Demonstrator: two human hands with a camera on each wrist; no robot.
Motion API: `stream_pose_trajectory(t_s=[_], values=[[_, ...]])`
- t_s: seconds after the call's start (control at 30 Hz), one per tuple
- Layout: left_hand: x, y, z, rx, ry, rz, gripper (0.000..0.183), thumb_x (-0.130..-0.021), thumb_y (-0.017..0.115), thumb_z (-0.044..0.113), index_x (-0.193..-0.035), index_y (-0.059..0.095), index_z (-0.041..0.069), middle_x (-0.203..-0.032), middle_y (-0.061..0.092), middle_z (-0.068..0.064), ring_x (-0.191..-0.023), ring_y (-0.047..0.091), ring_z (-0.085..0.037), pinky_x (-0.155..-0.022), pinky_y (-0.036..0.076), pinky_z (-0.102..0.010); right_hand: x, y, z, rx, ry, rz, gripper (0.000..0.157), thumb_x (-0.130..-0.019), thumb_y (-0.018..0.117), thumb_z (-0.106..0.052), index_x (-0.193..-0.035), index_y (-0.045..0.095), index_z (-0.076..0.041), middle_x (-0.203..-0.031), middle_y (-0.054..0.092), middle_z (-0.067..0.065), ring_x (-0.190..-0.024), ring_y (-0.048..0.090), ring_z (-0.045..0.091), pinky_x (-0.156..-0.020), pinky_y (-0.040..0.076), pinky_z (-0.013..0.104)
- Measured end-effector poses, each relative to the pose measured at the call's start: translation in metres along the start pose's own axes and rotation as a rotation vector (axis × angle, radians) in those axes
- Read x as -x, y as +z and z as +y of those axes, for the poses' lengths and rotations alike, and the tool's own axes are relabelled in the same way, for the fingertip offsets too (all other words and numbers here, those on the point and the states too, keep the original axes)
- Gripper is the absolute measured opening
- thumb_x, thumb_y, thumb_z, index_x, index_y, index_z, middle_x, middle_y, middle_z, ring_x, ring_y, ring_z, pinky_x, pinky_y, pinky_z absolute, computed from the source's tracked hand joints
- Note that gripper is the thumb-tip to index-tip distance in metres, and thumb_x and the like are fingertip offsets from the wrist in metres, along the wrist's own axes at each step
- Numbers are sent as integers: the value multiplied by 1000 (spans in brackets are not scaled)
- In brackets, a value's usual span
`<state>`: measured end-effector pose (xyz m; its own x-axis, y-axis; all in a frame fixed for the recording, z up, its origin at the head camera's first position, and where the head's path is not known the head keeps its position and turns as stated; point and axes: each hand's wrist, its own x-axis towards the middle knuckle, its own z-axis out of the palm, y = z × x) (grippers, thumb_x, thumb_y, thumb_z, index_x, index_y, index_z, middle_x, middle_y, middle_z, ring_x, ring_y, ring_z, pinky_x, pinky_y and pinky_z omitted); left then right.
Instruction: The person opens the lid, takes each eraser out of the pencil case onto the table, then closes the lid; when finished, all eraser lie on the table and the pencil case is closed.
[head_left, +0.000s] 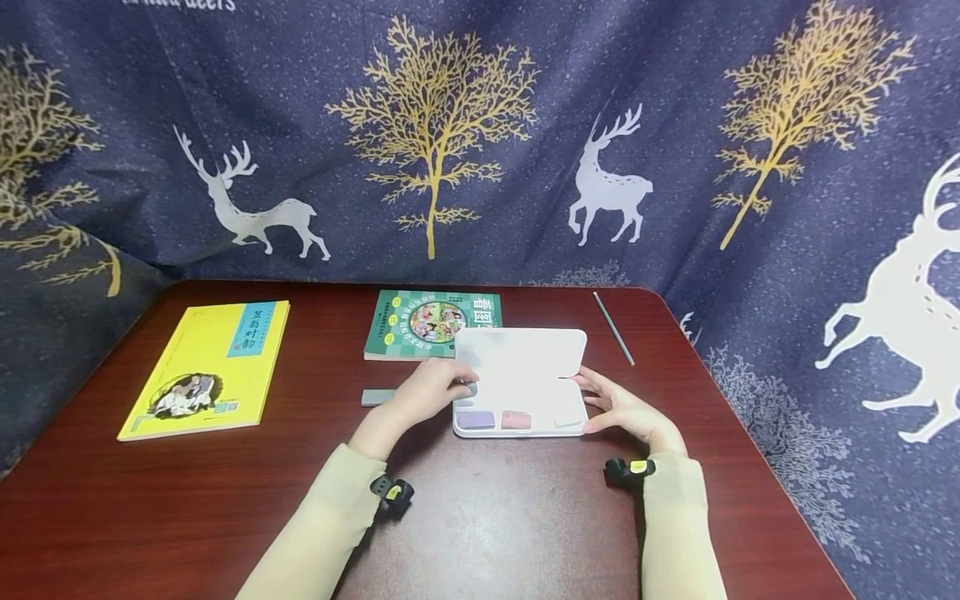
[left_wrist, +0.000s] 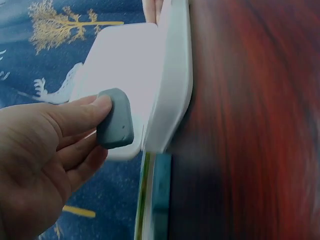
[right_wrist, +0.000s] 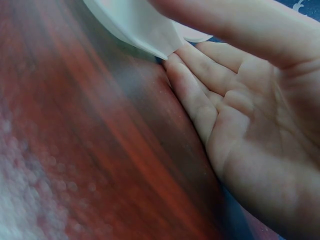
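Note:
A white case [head_left: 536, 392] lies on the table with its lid [head_left: 525, 346] raised toward the back. Inside, along the front, sit a purple block [head_left: 476, 420], a pink block [head_left: 516, 420] and a pale block [head_left: 567, 420], eraser-like in shape. My left hand [head_left: 423, 392] is at the case's left side, pinching a rounded grey-green eraser [left_wrist: 116, 120] between thumb and fingers; in the left wrist view it is held clear of the case wall. At the right end, my right hand [head_left: 626, 408] grips the case, thumb near the front corner and fingers farther back.
Behind the case lies a green book [head_left: 397, 325], partly covered by the lid. A grey bar [head_left: 377, 397] rests left of the left hand. On the far left is a yellow book [head_left: 217, 358]; a thin grey-green stick [head_left: 613, 328] lies at the back right.

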<state>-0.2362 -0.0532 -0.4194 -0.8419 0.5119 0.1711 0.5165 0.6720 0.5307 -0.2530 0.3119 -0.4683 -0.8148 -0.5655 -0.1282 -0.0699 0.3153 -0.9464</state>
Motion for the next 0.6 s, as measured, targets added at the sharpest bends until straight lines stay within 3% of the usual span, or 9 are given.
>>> stream_pose_trajectory(t_s=[0.33,0.6], values=[[18,-22,-25,28,8,-44,24,-90,68,12,-112,72,4,-108,74,-8,-105,68,-23,-90,56,-37,1,1,-3,-5,-11,-11,103,-77,77,-5,-156,10,0,-156,21,31,-140,26,52,-97,42,13],[31,-41,-47,56,-33,-52,24,-90,68,10,-113,71,2,-108,73,-10,-105,68,-27,-89,56,-41,1,0,-1,-4,-12,-16,102,-78,77,-6,-156,10,-2,-157,20,31,-140,25,52,-97,43,13]])
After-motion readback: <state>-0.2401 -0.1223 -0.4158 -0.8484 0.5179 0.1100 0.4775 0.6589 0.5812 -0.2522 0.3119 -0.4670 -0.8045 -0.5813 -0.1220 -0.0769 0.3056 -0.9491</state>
